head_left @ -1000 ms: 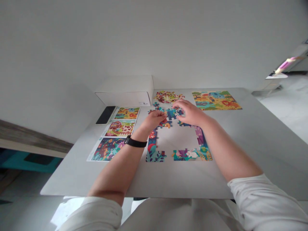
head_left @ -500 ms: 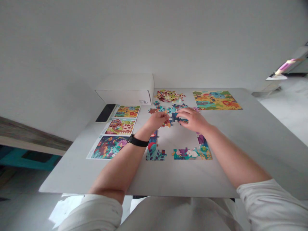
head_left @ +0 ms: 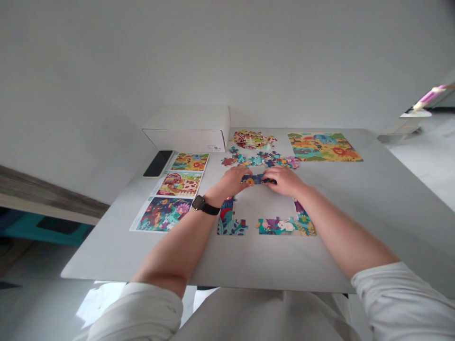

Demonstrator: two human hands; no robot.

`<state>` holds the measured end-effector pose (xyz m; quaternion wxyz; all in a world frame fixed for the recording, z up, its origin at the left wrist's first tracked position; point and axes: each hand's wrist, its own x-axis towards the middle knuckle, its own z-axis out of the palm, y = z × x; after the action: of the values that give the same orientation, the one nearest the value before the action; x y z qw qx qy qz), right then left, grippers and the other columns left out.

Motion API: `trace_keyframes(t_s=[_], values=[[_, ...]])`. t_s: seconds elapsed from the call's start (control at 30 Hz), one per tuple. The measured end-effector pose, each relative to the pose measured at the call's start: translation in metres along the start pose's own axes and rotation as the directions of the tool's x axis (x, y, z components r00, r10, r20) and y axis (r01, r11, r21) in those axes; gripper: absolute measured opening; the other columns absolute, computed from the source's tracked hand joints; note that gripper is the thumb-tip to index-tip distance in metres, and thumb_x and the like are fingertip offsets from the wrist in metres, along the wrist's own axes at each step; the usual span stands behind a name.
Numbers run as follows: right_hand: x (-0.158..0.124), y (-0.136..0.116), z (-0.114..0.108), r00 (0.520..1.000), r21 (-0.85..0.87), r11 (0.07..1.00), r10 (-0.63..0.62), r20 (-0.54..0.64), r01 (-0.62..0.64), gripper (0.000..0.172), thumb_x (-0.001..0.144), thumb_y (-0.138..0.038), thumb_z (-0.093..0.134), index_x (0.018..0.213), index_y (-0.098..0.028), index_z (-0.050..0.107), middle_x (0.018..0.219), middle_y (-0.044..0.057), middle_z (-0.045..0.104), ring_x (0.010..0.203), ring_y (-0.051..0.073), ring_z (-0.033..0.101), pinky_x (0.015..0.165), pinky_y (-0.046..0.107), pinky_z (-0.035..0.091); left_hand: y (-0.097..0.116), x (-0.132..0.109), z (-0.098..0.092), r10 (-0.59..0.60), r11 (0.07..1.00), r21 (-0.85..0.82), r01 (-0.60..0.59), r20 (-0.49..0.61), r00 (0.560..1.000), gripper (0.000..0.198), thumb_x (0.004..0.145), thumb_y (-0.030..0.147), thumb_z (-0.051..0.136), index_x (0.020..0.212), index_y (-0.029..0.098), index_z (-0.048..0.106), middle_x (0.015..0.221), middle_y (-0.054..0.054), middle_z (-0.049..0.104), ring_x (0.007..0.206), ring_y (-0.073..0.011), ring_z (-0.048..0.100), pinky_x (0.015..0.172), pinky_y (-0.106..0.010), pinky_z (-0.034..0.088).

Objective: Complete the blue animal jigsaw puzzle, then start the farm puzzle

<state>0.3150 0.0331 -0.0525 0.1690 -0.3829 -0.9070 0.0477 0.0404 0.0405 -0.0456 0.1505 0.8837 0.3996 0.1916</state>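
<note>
Both hands have dropped nearer since the earlier frame: left hand point(head_left: 232, 180) and right hand point(head_left: 284, 181), each grip pinching an end of the joined puzzle strip point(head_left: 259, 179), low on the tabletop point(head_left: 355, 203) at the half-built border's point(head_left: 284, 226) open far side. Seating it likely needs its ends aligned.

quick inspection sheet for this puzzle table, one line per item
surface: white table, flat, partly covered.
job's things: part-built frame, open in the middle; strip of joined pieces at its far side; loose pieces beyond.
clutter: picture sheet, phone, box, pile of other pieces, finished puzzle.
grippers: left hand and right hand each grip one end of the strip; watch on left wrist.
cables: nothing seen.
surroundings: plain wall behind; pale floor to the right.
</note>
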Motion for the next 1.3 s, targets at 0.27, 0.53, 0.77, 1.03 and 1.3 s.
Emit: trace_keyframes(t_s=[0.27, 0.53, 0.77, 1.03, 1.3], values=[[-0.0006, 0.0012, 0.0044, 1.000, 0.016, 1.000, -0.015, -0.010, 0.015, 0.023, 0.094, -0.018, 0.071, 0.112, -0.025, 0.083, 0.118, 0.009, 0.082, 0.112, 0.029, 0.072, 0.106, 0.047, 0.052, -0.0017, -0.0020, 0.0026, -0.041, 0.999, -0.002, 0.041, 0.040, 0.998, 0.027, 0.094, 0.019, 0.072, 0.120, 0.024, 0.078, 0.130, -0.009, 0.079, 0.128, -0.0276, 0.069, 0.117, -0.042, 0.051], [0.0005, 0.0017, 0.0052, 1.000, 0.033, 0.999, -0.012, 0.004, 0.012, 0.026, 0.094, -0.016, 0.071, 0.115, -0.020, 0.084, 0.118, 0.012, 0.082, 0.114, 0.030, 0.073, 0.108, 0.049, 0.053, 0.0008, -0.0006, 0.0025, -0.025, 0.998, 0.053, 0.022, 0.041, 0.999, 0.028, 0.096, 0.015, 0.065, 0.118, 0.023, 0.080, 0.127, -0.010, 0.079, 0.127, -0.0292, 0.069, 0.118, -0.044, 0.050], [-0.0023, 0.0046, 0.0034, 0.998, 0.037, 0.997, 0.061, -0.008, -0.061, 0.032, 0.092, -0.017, 0.072, 0.120, -0.024, 0.084, 0.124, 0.010, 0.080, 0.115, 0.028, 0.073, 0.108, 0.045, 0.053, -0.0029, 0.0013, 0.0039, -0.010, 0.997, 0.076, 0.005, 0.059, 0.998, 0.026, 0.097, 0.018, 0.062, 0.115, 0.022, 0.080, 0.125, -0.011, 0.079, 0.122, -0.0291, 0.070, 0.116, -0.045, 0.051], [-0.0028, 0.0085, 0.0013, 0.994, -0.003, 0.994, 0.109, -0.007, -0.109, 0.022, 0.093, -0.019, 0.072, 0.110, -0.023, 0.085, 0.116, 0.009, 0.083, 0.107, 0.029, 0.074, 0.102, 0.045, 0.054, -0.0041, 0.0007, 0.0018, -0.008, 0.998, 0.070, 0.002, 0.076, 0.997, 0.025, 0.096, 0.018, 0.061, 0.111, 0.023, 0.081, 0.123, -0.011, 0.078, 0.120, -0.0283, 0.069, 0.116, -0.045, 0.050], [-0.0009, 0.0078, 0.0032, 0.996, -0.002, 0.996, 0.088, 0.007, -0.088, 0.023, 0.095, -0.018, 0.069, 0.109, -0.024, 0.087, 0.117, 0.009, 0.083, 0.107, 0.028, 0.073, 0.102, 0.044, 0.053, -0.0014, 0.0001, 0.0009, -0.037, 0.998, 0.058, 0.034, 0.062, 0.997, 0.027, 0.094, 0.016, 0.060, 0.107, 0.025, 0.082, 0.123, -0.009, 0.077, 0.119, -0.0269, 0.070, 0.118, -0.044, 0.050]])
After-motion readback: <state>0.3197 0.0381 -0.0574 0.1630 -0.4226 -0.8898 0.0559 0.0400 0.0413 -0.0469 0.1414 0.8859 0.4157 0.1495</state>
